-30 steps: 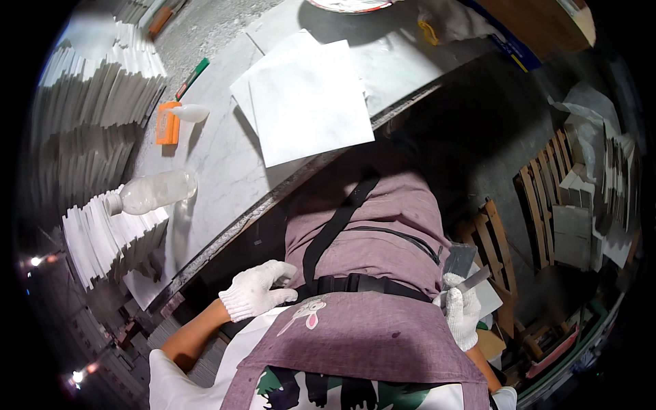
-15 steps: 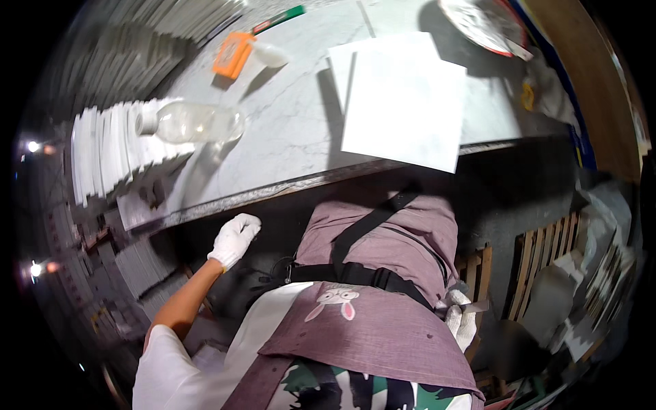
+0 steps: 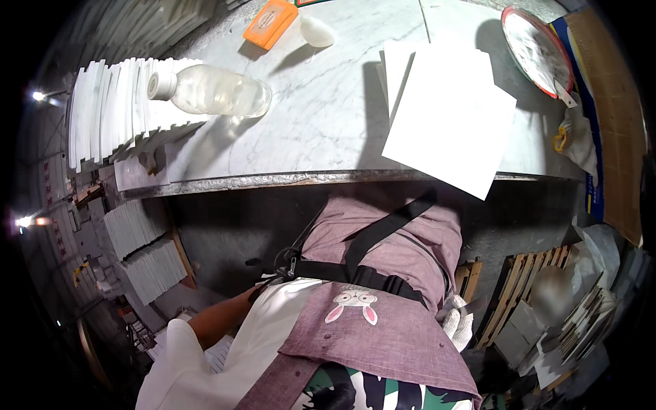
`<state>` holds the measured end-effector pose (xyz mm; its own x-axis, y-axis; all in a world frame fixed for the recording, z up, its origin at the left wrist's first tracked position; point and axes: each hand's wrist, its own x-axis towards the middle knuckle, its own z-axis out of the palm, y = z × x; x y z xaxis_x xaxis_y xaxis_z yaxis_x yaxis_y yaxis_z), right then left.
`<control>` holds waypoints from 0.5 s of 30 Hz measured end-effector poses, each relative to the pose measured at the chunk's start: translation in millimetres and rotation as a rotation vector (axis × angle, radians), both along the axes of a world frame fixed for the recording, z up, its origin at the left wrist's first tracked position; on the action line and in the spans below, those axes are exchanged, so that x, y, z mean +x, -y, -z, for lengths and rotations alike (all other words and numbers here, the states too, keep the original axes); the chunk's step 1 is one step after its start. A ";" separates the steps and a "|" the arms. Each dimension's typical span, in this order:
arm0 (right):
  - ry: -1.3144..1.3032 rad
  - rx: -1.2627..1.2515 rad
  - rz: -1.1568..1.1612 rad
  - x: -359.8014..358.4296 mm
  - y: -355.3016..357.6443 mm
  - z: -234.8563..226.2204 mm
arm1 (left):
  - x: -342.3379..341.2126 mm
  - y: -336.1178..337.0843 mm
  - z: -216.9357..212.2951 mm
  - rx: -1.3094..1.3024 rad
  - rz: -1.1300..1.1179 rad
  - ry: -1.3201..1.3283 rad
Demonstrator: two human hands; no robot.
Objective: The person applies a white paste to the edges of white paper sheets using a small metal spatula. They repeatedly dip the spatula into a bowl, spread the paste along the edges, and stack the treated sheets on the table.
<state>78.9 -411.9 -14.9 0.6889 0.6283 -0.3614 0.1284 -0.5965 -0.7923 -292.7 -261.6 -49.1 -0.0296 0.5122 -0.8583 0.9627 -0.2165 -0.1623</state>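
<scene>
My right hand, in a white glove, is low at the right side of my purple apron. Its fingers are closed on a thin, flat, grey blade-like tool, which is partly blurred. My left forearm bends in toward my waist, and the hand at its end is hidden behind my clothing. Before me, overlapping white square sheets lie on the marble-patterned table, one corner jutting past the front edge. Neither hand touches them.
On the table are a clear bottle with a white cap, a row of white slabs, an orange box, a small whitish piece and a red-rimmed dish. Cardboard stands at right; wooden slats lie below.
My gloved left hand, which hung before the table edge at left, has drawn back to my waist and out of sight. My view has shifted; the right hand stays low at my side.
</scene>
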 end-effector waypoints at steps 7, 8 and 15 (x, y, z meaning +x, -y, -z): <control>-0.157 -0.027 0.094 -7.0 -8.9 -18.7 | 24.5 -39.6 -0.9 0.623 0.307 -0.068; -0.138 -0.034 0.101 -8.5 -4.1 -15.0 | 28.7 -40.7 -6.2 0.711 0.372 -0.090; -0.130 -0.130 0.007 -1.0 -1.5 -12.8 | 64.0 18.7 -54.3 1.149 0.592 -0.304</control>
<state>77.9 -410.4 -2.1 0.6349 0.5663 -0.5256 0.0253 -0.6952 -0.7184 -228.8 -280.3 5.2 0.3358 0.9394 0.0697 0.6640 -0.1836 -0.7249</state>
